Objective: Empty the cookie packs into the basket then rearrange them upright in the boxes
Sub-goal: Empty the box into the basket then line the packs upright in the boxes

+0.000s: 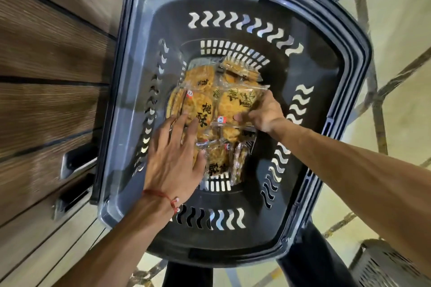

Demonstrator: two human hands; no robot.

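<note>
Since the cookie packs (205,109) lie mostly flat in a heap at the bottom of the dark basket (314,77), in the middle of the frame, they are not yet stood up in rows. No box shows anywhere. So I judge that the packing into boxes is the part to come.

Watch out for a few things. The wrappers are clear and shiny, so they look slippery. If you pinch only a thin edge, a pack may slide out and drop back. The cookies look crumbly, so a hard squeeze or push could break them. The packs overlap, so lifting one may drag its neighbour along.

Your right hand (263,112), just right of the heap, has its thumb and fingers curled onto the edge of the top cookie pack (238,102), the one with big black letters. It grips that pack. Your left hand (173,158), at the lower left of the heap, has a red string (161,196) on the wrist. It is spread wide with straight fingers. It rests on the packs and grips nothing I can see.

Left of the basket is a brown wooden front (46,77) with dark handles (74,161). Pale floor (396,30) shows at the right.
</note>
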